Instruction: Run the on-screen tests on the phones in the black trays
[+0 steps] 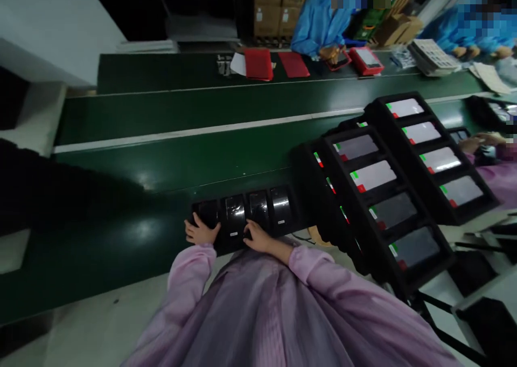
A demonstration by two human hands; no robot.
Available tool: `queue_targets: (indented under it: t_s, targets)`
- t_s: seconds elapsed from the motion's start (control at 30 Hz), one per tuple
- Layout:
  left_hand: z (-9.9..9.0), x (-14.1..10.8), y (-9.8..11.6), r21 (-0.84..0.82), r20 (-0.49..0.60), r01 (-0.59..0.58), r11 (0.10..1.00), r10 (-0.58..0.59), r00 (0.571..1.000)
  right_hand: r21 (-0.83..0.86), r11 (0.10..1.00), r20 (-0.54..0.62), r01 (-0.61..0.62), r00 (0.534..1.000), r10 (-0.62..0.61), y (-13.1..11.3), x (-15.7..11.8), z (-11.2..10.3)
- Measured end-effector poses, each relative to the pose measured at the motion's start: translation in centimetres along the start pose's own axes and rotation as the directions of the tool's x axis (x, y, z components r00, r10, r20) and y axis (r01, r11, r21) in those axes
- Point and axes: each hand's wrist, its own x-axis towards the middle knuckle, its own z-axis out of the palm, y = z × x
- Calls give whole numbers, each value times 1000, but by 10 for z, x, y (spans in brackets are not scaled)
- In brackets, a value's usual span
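Note:
A black tray [292, 212] lies on the near edge of the green table, holding several glossy black phone-like slabs, some with a small white label at the lower end. My left hand [202, 231] rests with spread fingers at the tray's left end, over the lower part of the leftmost slab [210, 212]. Beside the lower ends of the second slab [235, 211] and the third slab [259, 208] is my right hand [257, 237], its thumb and forefinger bent and apart. A fingertip there seems to touch the third slab. Neither hand visibly holds anything.
Stacked black trays [393, 205] with red-and-green-marked slabs stand close on my right. A green table [169, 168] runs left to right. Across it, a person in blue [319, 20] handles a red-edged item near red sheets [258, 64]. A pink-sleeved co-worker [498, 168] is far right.

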Motion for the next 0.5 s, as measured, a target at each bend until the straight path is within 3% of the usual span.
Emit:
queue_targets:
  t_s: [0.17, 0.33, 0.5]
  targets:
    - [5, 12, -11, -34, 3, 76, 997, -76, 997, -111, 992, 38, -64, 997, 69, -2, 31, 12]
    - [16, 22, -13, -60, 19, 138, 989, -137, 990, -161, 981, 20, -112, 993, 116, -8, 39, 26]
    - [20, 34, -17, -100, 98, 170, 980, -161, 982, 54, 992, -195, -115, 973, 123, -12, 49, 21]
